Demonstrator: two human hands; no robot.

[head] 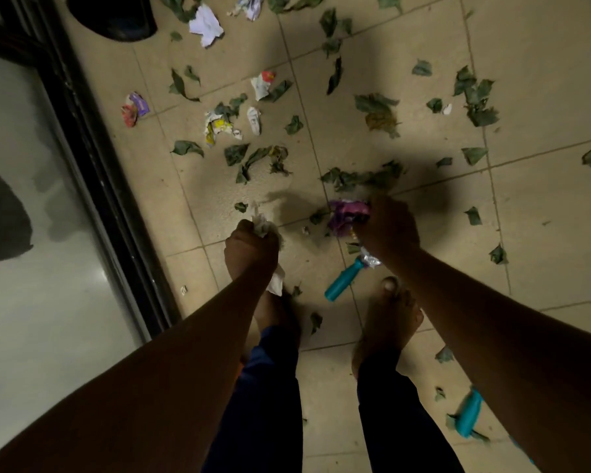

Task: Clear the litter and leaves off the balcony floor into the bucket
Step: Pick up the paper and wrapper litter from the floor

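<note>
My left hand point(251, 249) grips a wad of crumpled white paper point(276, 285) that sticks out above and below the fist. My right hand point(388, 223) holds a bunch of crumpled purple wrappers point(347, 213) low over the tiled floor point(543, 216). Green leaves point(376, 104) and paper scraps point(205, 23) lie scattered over the tiles ahead of me. A dark bucket point(113, 17) stands at the top left, partly cut off by the frame edge.
A black sliding-door frame point(93, 158) with glass runs along the left. A teal cylinder point(340, 279) lies between my bare feet, and another teal cylinder point(469, 416) lies at the lower right. Coloured wrappers point(135, 109) lie near the door track.
</note>
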